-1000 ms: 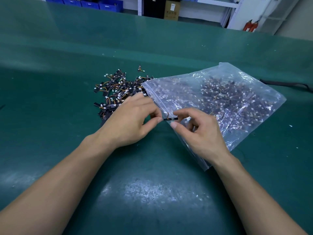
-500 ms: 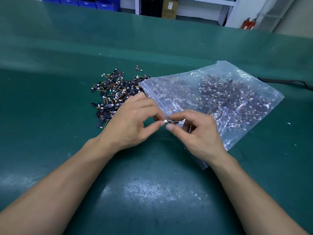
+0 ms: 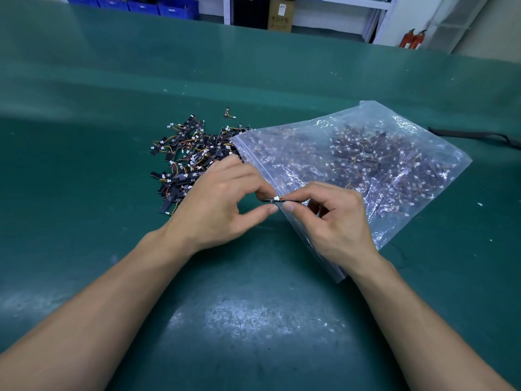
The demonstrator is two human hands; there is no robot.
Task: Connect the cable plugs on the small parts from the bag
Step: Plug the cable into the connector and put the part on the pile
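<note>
A small black part with a white plug (image 3: 275, 199) is held between both hands over the green table. My left hand (image 3: 225, 201) pinches its left end with curled fingers, thumb stretched out below. My right hand (image 3: 332, 218) pinches its right end between thumb and forefinger, resting over the edge of the clear zip bag (image 3: 366, 165), which lies flat and holds several more black parts with orange wires. A loose pile of the same parts (image 3: 191, 156) lies just left of the bag's mouth, partly behind my left hand.
The green mat table (image 3: 112, 94) runs wide to the left and front. A dark cable (image 3: 473, 135) lies at the far right. Blue bins (image 3: 146, 5), a cardboard box (image 3: 280, 15) and red extinguishers (image 3: 411, 38) stand beyond the far edge.
My hands have closed in toward each other; the part's black strip, plainly seen a second ago, is now mostly hidden, with the white plug showing between my fingertips.
</note>
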